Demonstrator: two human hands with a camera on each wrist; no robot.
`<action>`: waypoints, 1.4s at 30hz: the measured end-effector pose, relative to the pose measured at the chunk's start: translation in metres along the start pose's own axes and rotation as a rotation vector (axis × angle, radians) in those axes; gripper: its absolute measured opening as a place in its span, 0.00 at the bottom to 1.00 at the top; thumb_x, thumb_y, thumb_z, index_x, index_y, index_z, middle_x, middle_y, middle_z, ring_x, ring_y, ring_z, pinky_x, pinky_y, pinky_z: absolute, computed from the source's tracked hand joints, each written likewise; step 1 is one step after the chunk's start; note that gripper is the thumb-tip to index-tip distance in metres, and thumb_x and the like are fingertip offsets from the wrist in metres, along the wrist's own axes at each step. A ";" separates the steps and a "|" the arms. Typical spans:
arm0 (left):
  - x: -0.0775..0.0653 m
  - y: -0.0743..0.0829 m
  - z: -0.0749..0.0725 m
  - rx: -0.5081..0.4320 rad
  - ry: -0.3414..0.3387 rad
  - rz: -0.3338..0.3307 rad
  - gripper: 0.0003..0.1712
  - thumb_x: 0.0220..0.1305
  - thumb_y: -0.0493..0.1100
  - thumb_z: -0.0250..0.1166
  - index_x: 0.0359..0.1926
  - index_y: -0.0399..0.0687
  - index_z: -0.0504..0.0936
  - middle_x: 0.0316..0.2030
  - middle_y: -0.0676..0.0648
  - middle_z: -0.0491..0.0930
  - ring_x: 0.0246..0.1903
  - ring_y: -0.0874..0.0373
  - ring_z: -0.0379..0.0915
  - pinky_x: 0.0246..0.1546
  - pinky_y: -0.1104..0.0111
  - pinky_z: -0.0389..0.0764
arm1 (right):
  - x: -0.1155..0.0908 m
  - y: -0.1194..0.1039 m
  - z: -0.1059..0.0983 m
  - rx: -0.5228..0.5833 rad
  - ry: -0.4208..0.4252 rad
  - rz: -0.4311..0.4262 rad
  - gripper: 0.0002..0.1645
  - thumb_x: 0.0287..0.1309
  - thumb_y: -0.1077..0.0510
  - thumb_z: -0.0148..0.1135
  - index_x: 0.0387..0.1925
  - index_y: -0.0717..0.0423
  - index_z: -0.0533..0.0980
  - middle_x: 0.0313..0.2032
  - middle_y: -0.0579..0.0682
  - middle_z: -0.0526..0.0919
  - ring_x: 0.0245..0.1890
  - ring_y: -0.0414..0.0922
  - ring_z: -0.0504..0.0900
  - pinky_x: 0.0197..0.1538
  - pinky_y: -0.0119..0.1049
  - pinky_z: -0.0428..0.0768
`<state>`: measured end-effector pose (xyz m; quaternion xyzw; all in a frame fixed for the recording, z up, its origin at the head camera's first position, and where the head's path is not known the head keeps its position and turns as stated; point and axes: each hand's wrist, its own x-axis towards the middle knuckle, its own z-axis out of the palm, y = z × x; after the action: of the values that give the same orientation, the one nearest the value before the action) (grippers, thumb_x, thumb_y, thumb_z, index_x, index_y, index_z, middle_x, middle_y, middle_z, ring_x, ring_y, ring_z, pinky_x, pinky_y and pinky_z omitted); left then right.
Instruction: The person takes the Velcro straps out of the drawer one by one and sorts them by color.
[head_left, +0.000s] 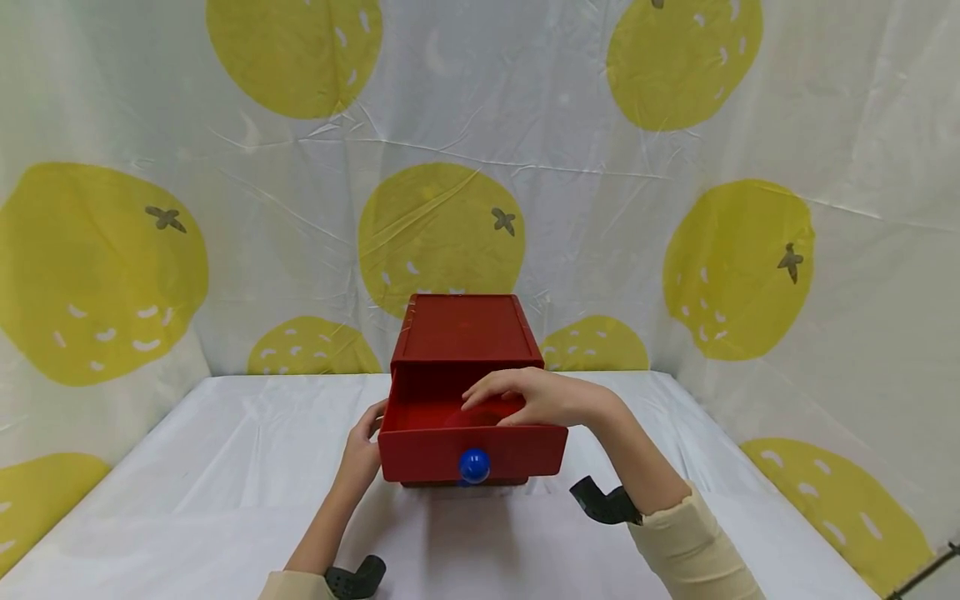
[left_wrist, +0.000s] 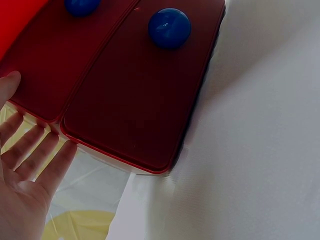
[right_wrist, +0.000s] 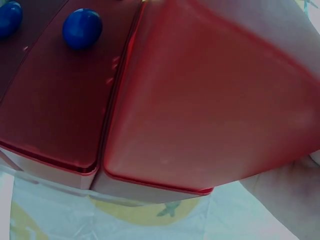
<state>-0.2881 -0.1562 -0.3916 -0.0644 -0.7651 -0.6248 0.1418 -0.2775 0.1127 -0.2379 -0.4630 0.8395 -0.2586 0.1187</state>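
The right hand (head_left: 536, 396) reaches over the front of the pulled-out top drawer (head_left: 435, 457), its fingers loosely bent and apart from the thumb (whatever lies under the palm is hidden), while the left hand (head_left: 366, 437) has its fingers straight and spread at the left side of the red cabinet (head_left: 465, 329). That cabinet stands on the white-covered table (head_left: 262, 467), the drawer jutting forward with its blue knob (head_left: 474, 465) towards the person; should the right hand bear down there, the drawer might tip or slip out, and such light left-hand contact would probably steady little.
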 end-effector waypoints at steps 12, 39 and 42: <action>0.000 0.000 0.001 -0.005 0.005 -0.026 0.27 0.59 0.37 0.55 0.61 0.46 0.66 0.57 0.40 0.70 0.55 0.47 0.67 0.52 0.57 0.74 | 0.003 0.001 0.001 -0.041 -0.099 0.074 0.22 0.55 0.55 0.60 0.52 0.34 0.73 0.58 0.36 0.70 0.61 0.40 0.65 0.58 0.39 0.69; 0.000 0.002 0.001 -0.026 -0.010 -0.012 0.26 0.60 0.37 0.55 0.61 0.44 0.66 0.57 0.40 0.69 0.55 0.47 0.67 0.51 0.62 0.73 | 0.009 -0.002 0.011 -0.195 -0.001 0.212 0.13 0.51 0.51 0.63 0.40 0.35 0.77 0.60 0.34 0.68 0.60 0.40 0.66 0.54 0.38 0.72; 0.000 0.002 0.000 -0.020 -0.006 -0.009 0.26 0.61 0.38 0.55 0.61 0.44 0.66 0.58 0.40 0.69 0.56 0.47 0.67 0.52 0.59 0.73 | 0.010 -0.001 0.012 -0.191 0.001 0.221 0.11 0.50 0.51 0.63 0.37 0.33 0.76 0.60 0.34 0.68 0.59 0.40 0.67 0.51 0.36 0.73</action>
<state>-0.2877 -0.1558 -0.3899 -0.0645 -0.7596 -0.6328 0.1361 -0.2768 0.1002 -0.2465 -0.3768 0.9062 -0.1631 0.1012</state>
